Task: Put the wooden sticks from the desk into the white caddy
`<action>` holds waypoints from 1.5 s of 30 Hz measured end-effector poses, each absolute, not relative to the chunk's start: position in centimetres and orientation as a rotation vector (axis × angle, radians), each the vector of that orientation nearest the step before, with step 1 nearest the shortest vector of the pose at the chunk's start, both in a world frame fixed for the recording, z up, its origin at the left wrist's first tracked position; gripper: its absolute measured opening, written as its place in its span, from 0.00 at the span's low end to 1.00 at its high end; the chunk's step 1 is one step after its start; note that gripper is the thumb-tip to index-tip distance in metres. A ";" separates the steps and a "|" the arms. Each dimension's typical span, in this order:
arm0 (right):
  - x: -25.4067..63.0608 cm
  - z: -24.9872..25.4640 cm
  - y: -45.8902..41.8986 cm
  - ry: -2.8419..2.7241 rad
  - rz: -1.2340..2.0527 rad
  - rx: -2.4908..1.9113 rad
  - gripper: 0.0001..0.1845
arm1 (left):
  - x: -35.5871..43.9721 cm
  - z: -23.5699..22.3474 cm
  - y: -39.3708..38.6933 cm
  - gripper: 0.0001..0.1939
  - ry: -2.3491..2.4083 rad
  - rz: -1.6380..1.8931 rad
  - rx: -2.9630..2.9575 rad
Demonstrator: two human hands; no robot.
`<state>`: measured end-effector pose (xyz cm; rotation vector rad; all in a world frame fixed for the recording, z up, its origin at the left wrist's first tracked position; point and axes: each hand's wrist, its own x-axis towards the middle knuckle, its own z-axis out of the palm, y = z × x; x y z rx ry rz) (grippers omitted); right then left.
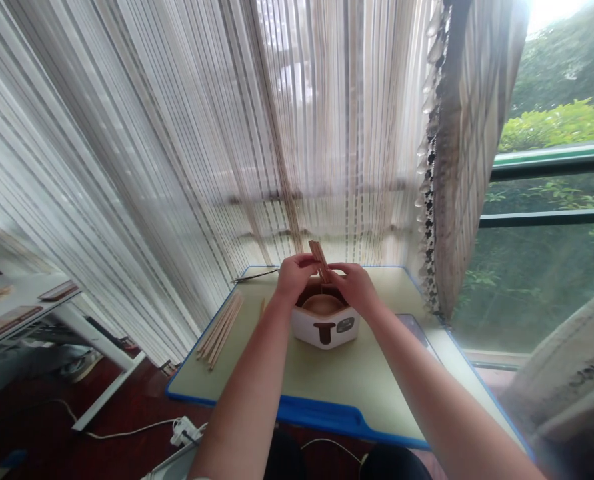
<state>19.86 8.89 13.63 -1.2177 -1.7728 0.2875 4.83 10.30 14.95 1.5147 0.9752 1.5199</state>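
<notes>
A: What are your two hands doing?

B: Your left hand point(297, 275) and right hand point(355, 283) both grip the bundle of sticks point(319, 261), fingers bent around it from either side.

A: And where is that bundle?

B: Over the far part of the white-and-brown box point(307, 330), its lower ends at the brown interior. You can't tell from here how deep they reach.

A: What stands around you?

B: The box's front wall rises on your side of the sticks, and your forearms flank it. Loose sticks point(221, 330) lie to your left, a thin dark item point(254, 276) sits by the far-left corner, and a flat, dark-faced object point(413, 328) lies partly behind your right forearm. Past the far edge hangs the striped curtain point(327, 133).

A: Which way does the bundle point?

B: Its long axis runs mostly upright, the top leaning a little to your left. The box's T-shaped brown marking faces you.

A: And your edges and room?

B: The pale tabletop point(321, 380) is open between the box and its blue near edge point(321, 413). You have more bare surface right of your right forearm, out to the slanting side edge.
</notes>
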 end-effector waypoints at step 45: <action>3.4 0.8 -2.0 -2.282 0.156 -1.189 0.17 | -10.3 0.9 -1.5 0.14 2.369 1.094 1.600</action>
